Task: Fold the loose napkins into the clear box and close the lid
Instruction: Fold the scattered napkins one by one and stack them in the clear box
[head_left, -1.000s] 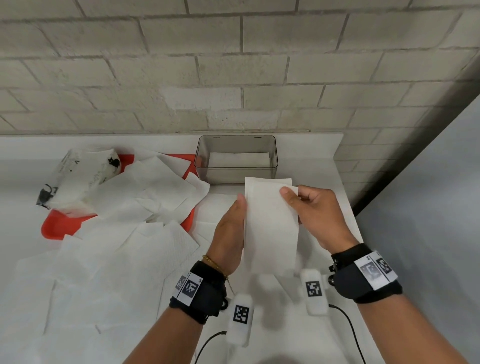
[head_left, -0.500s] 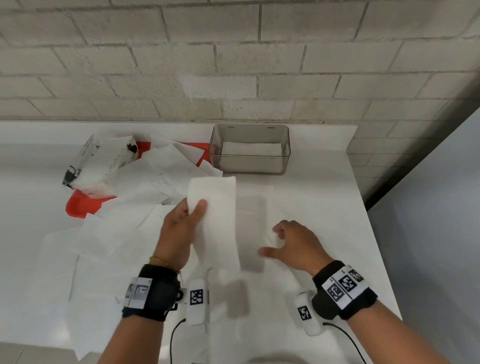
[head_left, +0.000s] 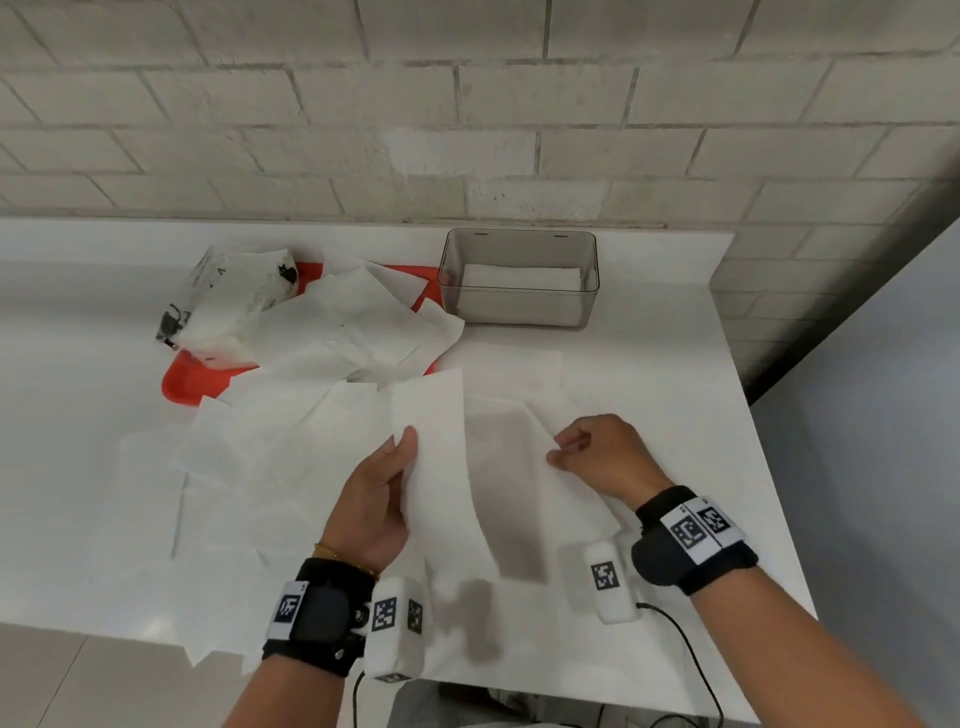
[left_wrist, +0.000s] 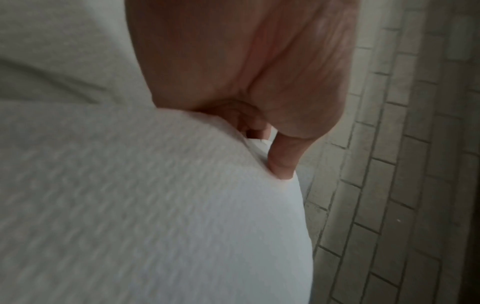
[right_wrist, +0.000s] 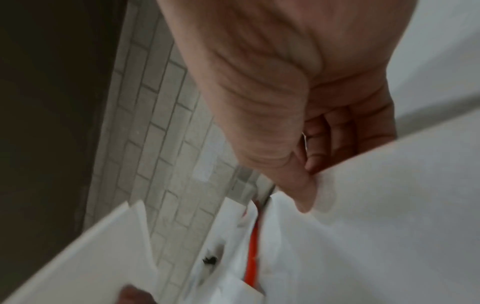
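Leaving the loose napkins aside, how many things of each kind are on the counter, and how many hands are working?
Clear box: 1
Red tray: 1
Napkin wrapper: 1
Hands: 2 (left hand gripping a folded napkin, right hand pinching a flat napkin)
Total: 5

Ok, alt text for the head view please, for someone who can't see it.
Both hands hold a white napkin above a white counter: left hand grips its left edge, right hand pinches the right. Behind: clear box open, loose napkins over a red tray.
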